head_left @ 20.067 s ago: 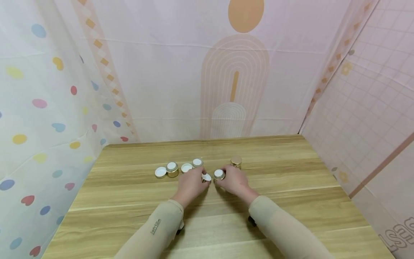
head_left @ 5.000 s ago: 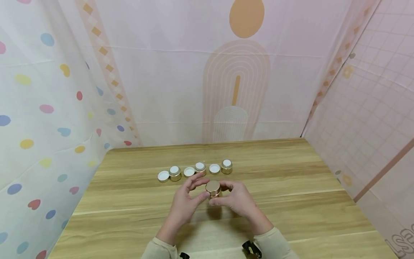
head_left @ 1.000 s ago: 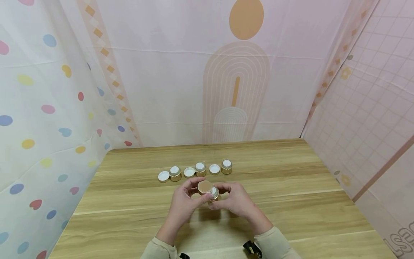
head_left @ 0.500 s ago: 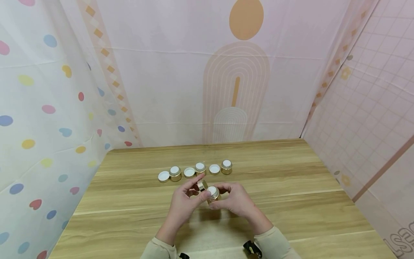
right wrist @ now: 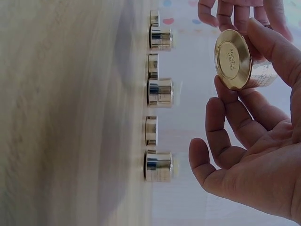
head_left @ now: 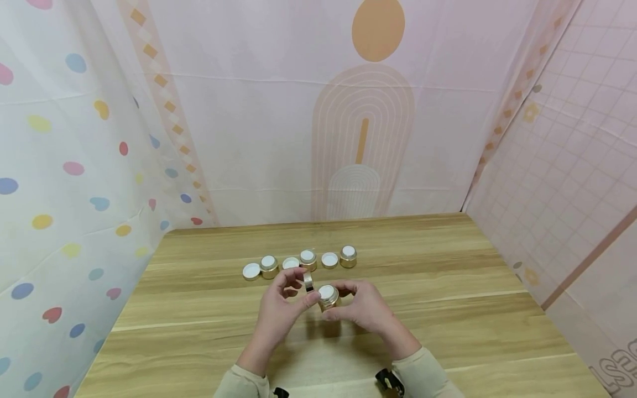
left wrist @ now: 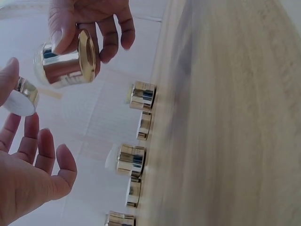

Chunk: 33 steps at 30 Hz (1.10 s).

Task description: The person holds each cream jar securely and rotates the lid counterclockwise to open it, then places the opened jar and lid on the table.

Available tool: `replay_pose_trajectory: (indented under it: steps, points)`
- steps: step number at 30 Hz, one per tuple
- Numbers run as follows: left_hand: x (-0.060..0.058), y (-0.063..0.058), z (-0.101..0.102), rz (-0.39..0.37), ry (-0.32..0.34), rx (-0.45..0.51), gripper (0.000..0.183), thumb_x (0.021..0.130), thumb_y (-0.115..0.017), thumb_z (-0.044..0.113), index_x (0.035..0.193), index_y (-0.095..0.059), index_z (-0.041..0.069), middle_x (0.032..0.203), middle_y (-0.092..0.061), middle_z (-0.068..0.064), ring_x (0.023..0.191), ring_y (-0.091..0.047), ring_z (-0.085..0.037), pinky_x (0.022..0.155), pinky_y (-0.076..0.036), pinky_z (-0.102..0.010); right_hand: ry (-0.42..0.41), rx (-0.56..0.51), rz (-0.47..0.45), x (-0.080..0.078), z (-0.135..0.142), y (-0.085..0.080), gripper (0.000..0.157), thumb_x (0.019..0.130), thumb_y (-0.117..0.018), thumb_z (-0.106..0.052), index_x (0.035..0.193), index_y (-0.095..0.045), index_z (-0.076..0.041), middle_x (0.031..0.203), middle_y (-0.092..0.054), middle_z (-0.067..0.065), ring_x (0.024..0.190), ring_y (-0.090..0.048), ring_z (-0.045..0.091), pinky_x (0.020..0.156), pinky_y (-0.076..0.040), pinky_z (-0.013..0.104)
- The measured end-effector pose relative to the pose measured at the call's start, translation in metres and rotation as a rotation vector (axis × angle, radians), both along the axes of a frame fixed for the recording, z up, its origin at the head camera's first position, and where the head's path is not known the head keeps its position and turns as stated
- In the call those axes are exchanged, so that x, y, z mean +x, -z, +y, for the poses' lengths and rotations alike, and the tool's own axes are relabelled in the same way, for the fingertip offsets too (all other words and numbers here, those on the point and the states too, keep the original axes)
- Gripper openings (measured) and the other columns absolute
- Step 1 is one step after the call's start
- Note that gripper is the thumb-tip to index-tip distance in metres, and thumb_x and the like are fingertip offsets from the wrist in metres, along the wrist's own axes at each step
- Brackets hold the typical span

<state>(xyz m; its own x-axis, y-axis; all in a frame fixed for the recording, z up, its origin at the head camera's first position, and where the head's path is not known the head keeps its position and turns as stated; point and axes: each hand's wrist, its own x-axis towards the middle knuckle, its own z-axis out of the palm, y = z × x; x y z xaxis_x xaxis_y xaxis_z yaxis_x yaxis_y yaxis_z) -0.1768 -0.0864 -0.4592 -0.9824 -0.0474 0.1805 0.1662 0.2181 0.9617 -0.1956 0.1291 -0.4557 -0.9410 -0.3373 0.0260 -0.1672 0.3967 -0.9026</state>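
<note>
My left hand (head_left: 277, 310) pinches a gold lid (head_left: 308, 282) by its rim between thumb and fingers. The lid is tipped on edge, and its white underside (left wrist: 19, 103) shows in the left wrist view. Just right of it, my right hand (head_left: 367, 309) grips a gold cosmetic jar (head_left: 328, 298) around its side, above the table. White covers the jar's top, and the lid is apart from it. Small printed characters mark the gold base (right wrist: 233, 59) in the right wrist view.
Beyond my hands, a row of open gold jars stands on the wooden table (head_left: 423, 309): a left jar (head_left: 269, 267), a middle jar (head_left: 308, 261) and a right jar (head_left: 348, 257). Upturned lids lie beside them, including a left lid (head_left: 251, 271) and a right lid (head_left: 329, 260). Patterned curtains surround the table.
Five seconds ago the lid sat on the held jar. Since then my left hand has lifted it off leftward and turned it on edge. The right hand keeps its grip almost in place.
</note>
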Motion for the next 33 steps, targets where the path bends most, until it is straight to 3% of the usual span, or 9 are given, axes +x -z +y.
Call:
replay_pose_trajectory:
  steps: [6,12,17,21,26,33]
  points:
    - [-0.007,-0.011,0.003,0.050,-0.017,-0.147,0.054,0.077,-0.098,0.019,0.126,-0.073,0.018,0.121,-0.074,0.001,0.108,-0.059,-0.018,0.098,-0.048,-0.040,0.026,0.028,0.006,-0.006,0.014,-0.007,0.047,0.077,-0.097,-0.021,0.120,-0.080,-0.020,0.111,-0.076,-0.001,0.111,-0.062,0.019,0.092,-0.052,0.039]
    - [-0.017,-0.024,0.009,0.159,-0.014,-0.389,0.055,0.075,-0.099,0.020,0.125,-0.077,0.020,0.122,-0.077,0.002,0.113,-0.062,-0.022,0.101,-0.051,-0.044,0.083,0.039,0.024,-0.016,0.036,-0.020,0.044,0.078,-0.096,-0.020,0.119,-0.080,-0.016,0.112,-0.075,0.002,0.110,-0.062,0.020,0.085,-0.052,0.032]
    - [-0.026,-0.029,0.014,0.218,0.023,-0.569,0.058,0.075,-0.098,0.027,0.128,-0.077,0.021,0.119,-0.079,0.000,0.119,-0.066,-0.030,0.108,-0.047,-0.055,0.127,0.045,0.010,-0.026,0.052,-0.027,0.048,0.079,-0.095,-0.017,0.123,-0.078,-0.008,0.115,-0.074,0.009,0.112,-0.063,0.027,0.084,-0.052,0.031]
    - [-0.035,-0.026,0.024,0.232,0.047,-0.692,0.057,0.076,-0.097,0.031,0.128,-0.077,0.021,0.125,-0.078,-0.003,0.122,-0.067,-0.034,0.107,-0.046,-0.059,0.130,0.075,0.017,-0.036,0.064,-0.026,0.054,0.080,-0.094,-0.017,0.128,-0.074,-0.004,0.119,-0.074,0.013,0.115,-0.064,0.031,0.090,-0.054,0.033]
    - [-0.042,-0.019,0.050,0.212,0.063,-0.877,0.050,0.080,-0.095,0.034,0.126,-0.078,0.023,0.127,-0.075,-0.006,0.119,-0.064,-0.036,0.101,-0.048,-0.055,0.142,0.156,0.020,-0.049,0.077,-0.020,0.056,0.082,-0.092,-0.020,0.132,-0.072,-0.005,0.127,-0.074,0.014,0.122,-0.065,0.031,0.105,-0.056,0.047]
    - [-0.047,-0.004,0.089,0.146,0.187,-1.013,0.045,0.085,-0.088,0.026,0.128,-0.076,0.017,0.127,-0.072,-0.009,0.113,-0.067,-0.031,0.095,-0.057,-0.048,0.125,0.243,0.028,-0.063,0.089,-0.004,0.050,0.085,-0.087,-0.015,0.131,-0.071,-0.002,0.130,-0.074,0.018,0.125,-0.066,0.037,0.111,-0.053,0.055]
